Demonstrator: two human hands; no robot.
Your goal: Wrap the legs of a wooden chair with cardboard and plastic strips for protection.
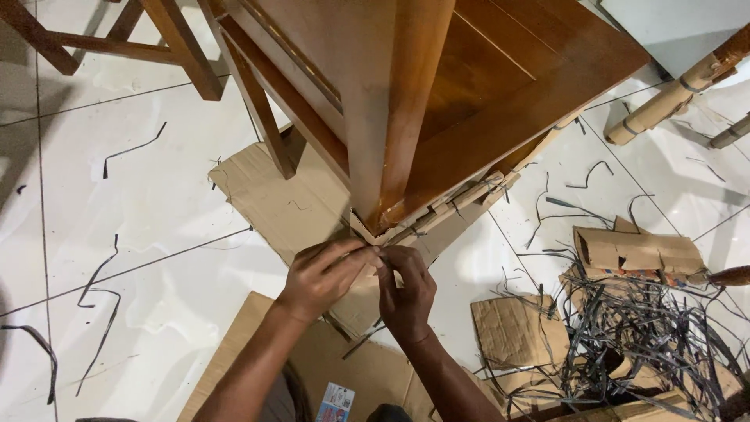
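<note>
Brown varnished wood fills the top centre of the frame: a piece of wooden furniture (469, 86) whose leg (387, 117) comes down toward my hands, with cardboard wrapping (453, 203) folded along its lower edge. I judge the wrapping sits there to shield the corner, since it follows the edge closely and ends right at the foot of the leg.

Both hands meet just below that corner, at centre frame. My left hand (324, 273) curls its fingers inward, its grip clenched on something thin at the cardboard's tip; I cannot tell whether that is a strap end or only the cardboard flap. My right hand (408, 293) pinches at the same spot, fingertips touching the left ones, so the two seem to work one small point together, one steadying while the other pulls or tucks.

Flat cardboard sheets (273, 195) lie on the white tiled floor (141, 234) under the furniture, likely as padding against the tile. At lower right, a tangle of dark plastic strapping (648, 328) lies heaped among cardboard scraps (516, 328), well apart from the hands. Loose strap pieces (98, 273) lie scattered at left.
</note>
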